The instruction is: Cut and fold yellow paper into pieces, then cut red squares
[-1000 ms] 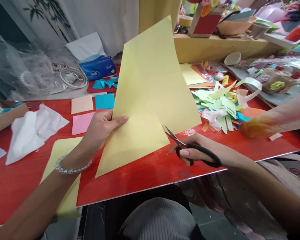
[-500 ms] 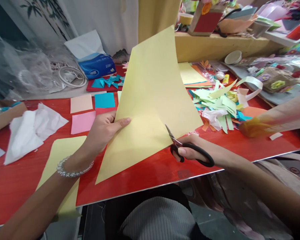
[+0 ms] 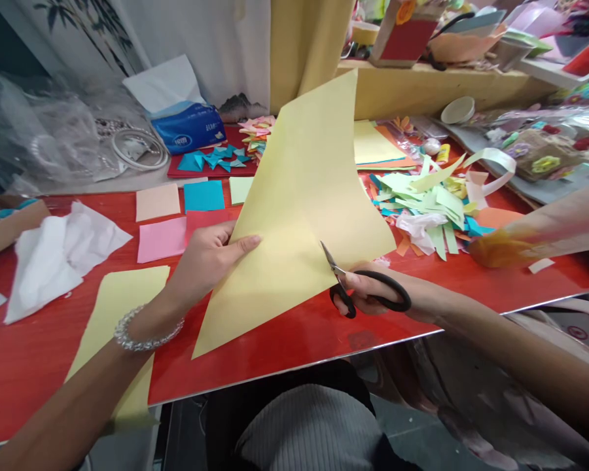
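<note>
A large yellow paper sheet [image 3: 299,190] is held up over the red table, tilted and bowed. My left hand [image 3: 218,256] pinches its left edge, thumb on the near face, the other fingers behind. In my right hand [image 3: 373,288] is a pair of scissors [image 3: 341,278] with black handles, fingers through the loops. Their blades point up and left at the lower right part of the sheet, one blade lying over its face. The cut line itself is hard to make out. Under my left forearm lies another yellow paper piece [image 3: 120,294], overhanging the table's front edge.
Small coloured paper squares [image 3: 203,196] lie behind my left hand. Cut green strips [image 3: 436,203] are heaped on the right. White tissue [image 3: 61,255] lies on the red table [image 3: 285,333] at left, a blue tissue pack [image 3: 189,124] behind. A clear plastic wrap [image 3: 544,229] juts in from the right.
The sheet's top edge has dipped and shifted right, uncovering a pale green square and folded paper pieces behind it. My right hand and the scissors have moved slightly left; the blades look more closed.
</note>
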The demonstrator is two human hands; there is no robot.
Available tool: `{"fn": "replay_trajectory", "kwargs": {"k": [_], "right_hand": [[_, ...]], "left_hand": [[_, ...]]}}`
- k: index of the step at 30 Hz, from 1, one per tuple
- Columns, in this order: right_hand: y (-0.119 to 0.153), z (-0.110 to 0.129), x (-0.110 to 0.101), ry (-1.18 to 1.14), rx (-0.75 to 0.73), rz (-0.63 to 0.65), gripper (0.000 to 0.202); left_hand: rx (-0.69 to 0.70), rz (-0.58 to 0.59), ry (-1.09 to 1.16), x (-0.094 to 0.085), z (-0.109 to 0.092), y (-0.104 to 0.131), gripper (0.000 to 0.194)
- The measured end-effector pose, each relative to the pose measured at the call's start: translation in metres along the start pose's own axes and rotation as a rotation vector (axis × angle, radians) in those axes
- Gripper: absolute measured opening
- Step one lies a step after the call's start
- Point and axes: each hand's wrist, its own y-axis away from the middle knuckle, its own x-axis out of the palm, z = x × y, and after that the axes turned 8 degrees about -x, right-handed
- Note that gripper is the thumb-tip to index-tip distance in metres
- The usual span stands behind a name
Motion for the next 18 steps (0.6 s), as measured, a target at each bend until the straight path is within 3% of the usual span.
{"fn": "replay_trajectory", "kwargs": {"k": [4,8,18], "right_hand": [[0.005,-0.008,-0.006,-0.138,0.086,0.066,0.053],[0.009,-0.008,-0.011,-0.066,0.117,0.110,0.052],[-0.002,0.011,-0.021,0.159,0.074,0.102,0.060]], "left_hand": [[0.046,-0.064,-0.151,0.001,0.003,-0.001,0.025],[0.062,-0.071,-0.243,0.003,0.005,-0.001,0.027],[-0.096,0.117,0.173,0.005,0.007,-0.001,0.030]]}}
